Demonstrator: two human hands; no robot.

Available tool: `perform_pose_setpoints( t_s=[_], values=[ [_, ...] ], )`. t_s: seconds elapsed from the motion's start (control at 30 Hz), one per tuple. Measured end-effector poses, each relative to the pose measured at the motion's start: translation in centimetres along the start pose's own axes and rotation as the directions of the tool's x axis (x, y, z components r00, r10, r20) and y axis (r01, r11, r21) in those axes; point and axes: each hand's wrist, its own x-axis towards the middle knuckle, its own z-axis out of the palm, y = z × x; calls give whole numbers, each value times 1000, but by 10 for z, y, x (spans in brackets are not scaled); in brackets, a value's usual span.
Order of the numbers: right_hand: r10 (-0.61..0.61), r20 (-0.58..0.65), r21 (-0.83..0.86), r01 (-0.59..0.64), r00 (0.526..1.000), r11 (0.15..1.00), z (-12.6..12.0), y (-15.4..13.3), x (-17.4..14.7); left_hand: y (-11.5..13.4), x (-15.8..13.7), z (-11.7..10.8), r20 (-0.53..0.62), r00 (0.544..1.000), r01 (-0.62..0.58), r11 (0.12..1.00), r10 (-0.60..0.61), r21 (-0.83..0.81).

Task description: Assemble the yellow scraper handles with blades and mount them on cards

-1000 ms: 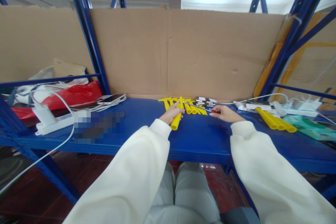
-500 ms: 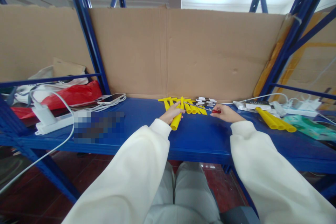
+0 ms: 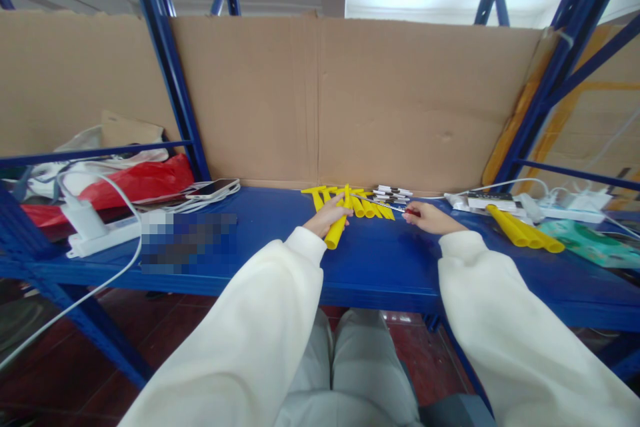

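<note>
My left hand point(image 3: 329, 215) is closed around a yellow tube point(image 3: 335, 236), whose wide open end points toward me. In my right hand point(image 3: 429, 217) is a screwdriver with a red handle point(image 3: 412, 212). Its thin metal shaft point(image 3: 377, 202) reaches left to the upper part of the held tube; whether the tip sits in the tube or only touches it, I cannot tell. Behind my hands lie several more yellow tubes point(image 3: 369, 209) and T-shaped yellow pieces point(image 3: 317, 197). A small pile of black-and-white pieces point(image 3: 393, 193) rests near the cardboard.
A cardboard sheet point(image 3: 400, 100) stands along the back of the blue shelf point(image 3: 380, 273). On the right lie yellow tubes point(image 3: 525, 232), a green packet point(image 3: 590, 241) and a white power strip point(image 3: 575, 212). Leftward are a phone point(image 3: 215, 187), a red bag point(image 3: 145, 180) and another power strip point(image 3: 107, 233) with a cable.
The screwdriver handle has turned slightly in my right hand, and those fingers have shifted a little. My left hand and the yellow tube stay in place.
</note>
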Motion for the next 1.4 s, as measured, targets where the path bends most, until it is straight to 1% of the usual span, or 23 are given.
perform_pose_setpoints(
  t_s=[0.2,0.4,0.6,0.83,1.1,1.3,1.4],
  values=[
    [-29,-25,16,30,999,999,2,4,1,-2,3,-1,-3,1000,-5,1000,5,1],
    [38,-84,94,-30,996,995,5,9,3,-1,2,0,-1,1000,9,1000,-9,-9],
    [42,-83,113,-33,996,993,5,8,2,0,2,0,-6,1000,18,1000,-18,-19],
    [-15,-89,41,19,996,999,2,5,1,0,0,0,-22,1000,19,1000,-19,-21],
    [-2,-93,8,2,996,1000,0,0,0,5,-5,2,-41,999,6,999,-8,-33],
    [17,-92,-22,-20,996,1000,1,-1,1,6,-2,1,-57,998,-40,997,36,-72],
    [16,-90,-20,-17,996,1000,2,-1,1,5,-1,2,-94,993,-83,992,74,-91]
  ],
)
